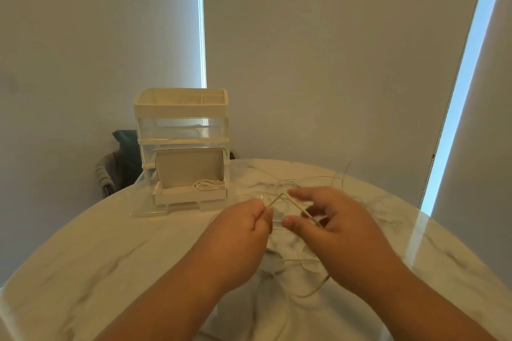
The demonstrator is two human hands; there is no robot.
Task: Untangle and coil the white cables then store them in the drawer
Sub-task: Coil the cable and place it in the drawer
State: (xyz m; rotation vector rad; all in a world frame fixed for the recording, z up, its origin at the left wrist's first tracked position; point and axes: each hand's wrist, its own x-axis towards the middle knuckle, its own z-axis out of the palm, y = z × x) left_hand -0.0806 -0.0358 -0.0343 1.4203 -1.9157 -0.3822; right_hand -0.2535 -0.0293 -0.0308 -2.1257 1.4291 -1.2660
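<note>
Marble table (83,257): white cables (314,291) tangled beyond counting, twelve through six o'clock. Left hand (243,227) and right hand (340,227) both pinch one strand (274,199).

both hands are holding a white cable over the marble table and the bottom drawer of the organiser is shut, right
Not quite. The head view shows the bottom drawer pulled open, not shut, with a coiled cable lying inside. The rest holds: the left hand and the right hand both hold a white cable over the marble table.
</note>
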